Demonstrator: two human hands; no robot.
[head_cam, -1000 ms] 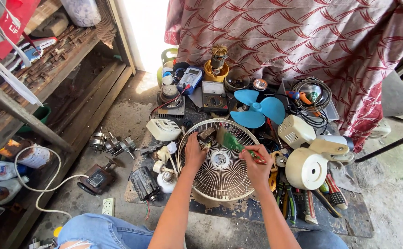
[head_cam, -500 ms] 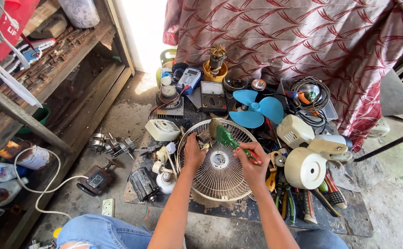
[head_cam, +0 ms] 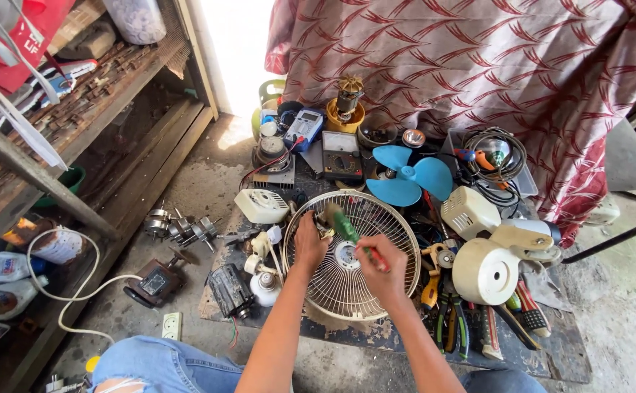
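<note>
Round wire fan guard (head_cam: 352, 284): lying flat on a dark mat (head_cam: 550, 349) on the floor, centre of the clutter. Left hand (head_cam: 309, 244) presses on its left rim, fingers curled against the wires. Right hand (head_cam: 382, 266) grips a green-handled screwdriver (head_cam: 348, 229), blurred, angled over the hub. Adjacent: blue fan blade (head_cam: 407, 178) behind, cream motor housing (head_cam: 486, 271) right, pliers (head_cam: 449, 320) beside, multimeter (head_cam: 341, 154) behind.

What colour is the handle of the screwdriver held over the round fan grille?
Green, with a red end near the right hand; the green-handled screwdriver shows in the head view.
</note>
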